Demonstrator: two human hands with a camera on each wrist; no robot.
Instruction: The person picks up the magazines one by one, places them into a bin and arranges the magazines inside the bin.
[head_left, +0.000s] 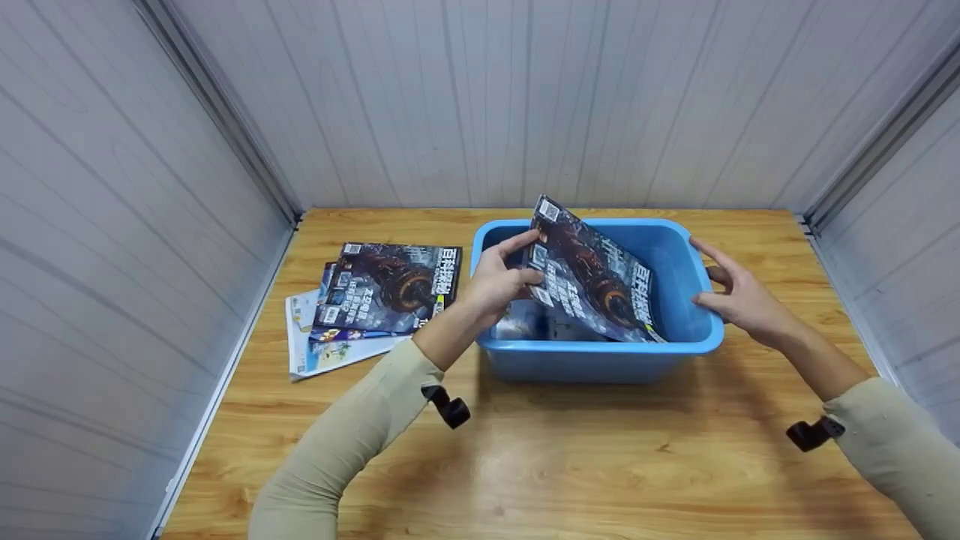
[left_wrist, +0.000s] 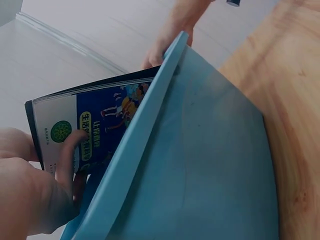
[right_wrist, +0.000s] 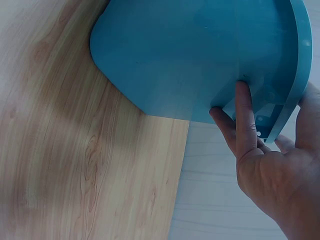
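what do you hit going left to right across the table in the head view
stack of magazines → left hand → magazine tilted into the blue bin, gripped by that hand → right hand on the bin's right rim

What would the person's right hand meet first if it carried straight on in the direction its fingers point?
The right hand points leftward at the blue bin; its fingers already touch the bin's right-hand rim and wall, so it meets that.
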